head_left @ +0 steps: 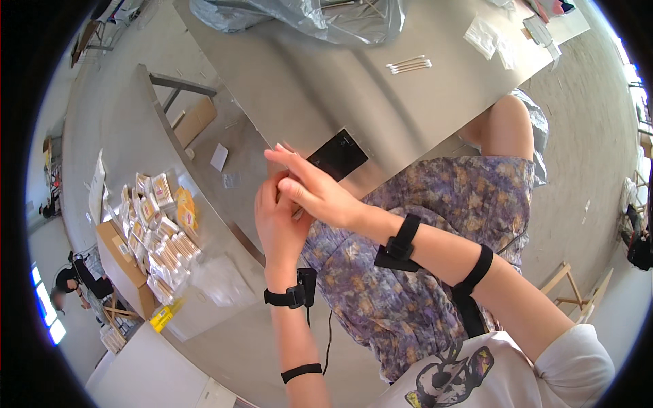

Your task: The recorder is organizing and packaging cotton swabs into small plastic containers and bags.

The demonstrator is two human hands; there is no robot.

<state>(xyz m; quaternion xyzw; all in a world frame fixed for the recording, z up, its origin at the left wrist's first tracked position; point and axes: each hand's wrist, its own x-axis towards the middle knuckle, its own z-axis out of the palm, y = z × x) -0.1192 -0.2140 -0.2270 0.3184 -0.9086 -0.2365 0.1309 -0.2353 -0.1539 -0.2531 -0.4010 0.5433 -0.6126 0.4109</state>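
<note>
My left hand (280, 221) is closed, its fingers curled, in front of my lap at the table's near corner. Over it lies my right hand (323, 195), palm toward the left, with the fingers stretched out straight. The two hands touch. A small pale bit shows between them, but what the left hand holds is hidden. Just beyond the hands a flat black device (342, 155) lies at the edge of the metal table (313, 95). Farther off on that table are several loose cotton swabs (409, 64).
A grey plastic bag (299, 20) lies at the far edge, and clear plastic bags (486, 39) lie far right. On a second table at left, many packs of cotton swabs (160, 231) are heaped beside a cardboard box (122, 262) and clear plastic bags (221, 280).
</note>
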